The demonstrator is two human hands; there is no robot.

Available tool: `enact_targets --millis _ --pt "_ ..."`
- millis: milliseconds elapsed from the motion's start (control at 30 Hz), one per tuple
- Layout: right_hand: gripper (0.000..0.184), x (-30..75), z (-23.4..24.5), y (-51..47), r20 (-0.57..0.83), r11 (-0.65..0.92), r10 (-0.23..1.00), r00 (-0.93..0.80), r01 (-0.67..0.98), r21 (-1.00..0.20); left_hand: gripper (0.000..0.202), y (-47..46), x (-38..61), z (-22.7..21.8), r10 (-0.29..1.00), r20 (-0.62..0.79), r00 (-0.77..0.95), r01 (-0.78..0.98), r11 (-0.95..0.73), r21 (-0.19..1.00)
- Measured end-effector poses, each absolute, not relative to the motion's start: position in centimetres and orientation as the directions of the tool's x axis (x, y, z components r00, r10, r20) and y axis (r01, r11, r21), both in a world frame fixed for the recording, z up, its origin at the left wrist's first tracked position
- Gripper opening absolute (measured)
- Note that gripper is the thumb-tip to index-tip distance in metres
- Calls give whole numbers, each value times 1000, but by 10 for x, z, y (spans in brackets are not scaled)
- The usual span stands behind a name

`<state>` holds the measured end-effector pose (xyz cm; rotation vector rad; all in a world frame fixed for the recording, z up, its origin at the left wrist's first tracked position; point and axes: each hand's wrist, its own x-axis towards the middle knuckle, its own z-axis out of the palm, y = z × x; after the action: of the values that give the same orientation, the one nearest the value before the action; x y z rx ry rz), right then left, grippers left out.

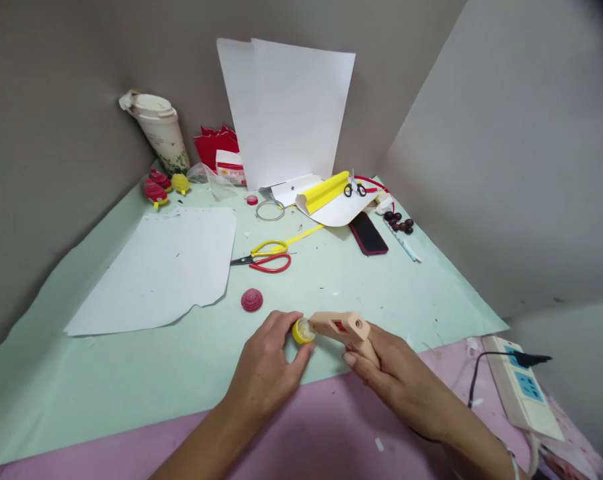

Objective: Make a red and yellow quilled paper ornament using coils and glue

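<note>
Between its thumb and fingers, my left hand (pixel 268 363) holds a small round yellow piece (pixel 302 331) with a ridged rim and a pale inside turned to the right. My right hand (pixel 401 373) is wrapped round the handle of a beige hot glue gun (pixel 341 325). The gun's nozzle end reaches the pale inside of the yellow piece; whether it touches cannot be made out. Just behind my left hand, a dark red textured dome (pixel 252 300) lies on the pale green sheet (pixel 181 367).
Scissors (pixel 268 259) with yellow and red handles and white paper (pixel 161 267) lie ahead. A phone (pixel 368 234), yellow roll (pixel 324 192) and small scissors (pixel 354 187) are farther back. A tumbler (pixel 161 130) stands at back left, a power strip (pixel 524 387) at right.
</note>
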<state>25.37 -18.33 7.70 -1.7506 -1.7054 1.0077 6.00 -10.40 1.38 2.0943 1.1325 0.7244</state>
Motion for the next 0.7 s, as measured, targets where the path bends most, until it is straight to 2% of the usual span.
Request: enact_targets --millis 167,333,533,700 --pt "20 253 78 -183 -179 -94 980 -82 603 -792 29 -104 61 15 863 166 477 505 -424 752" --pt "31 254 79 -184 -164 -96 984 -64 589 -802 27 -104 59 15 865 163 475 510 -422 749" --pt "16 253 78 -183 -196 -109 977 -79 605 -789 23 -103 60 16 870 196 453 527 -438 728" --pt "22 253 79 -182 -178 -98 981 -78 595 -798 22 -101 60 15 867 205 454 550 -454 701"
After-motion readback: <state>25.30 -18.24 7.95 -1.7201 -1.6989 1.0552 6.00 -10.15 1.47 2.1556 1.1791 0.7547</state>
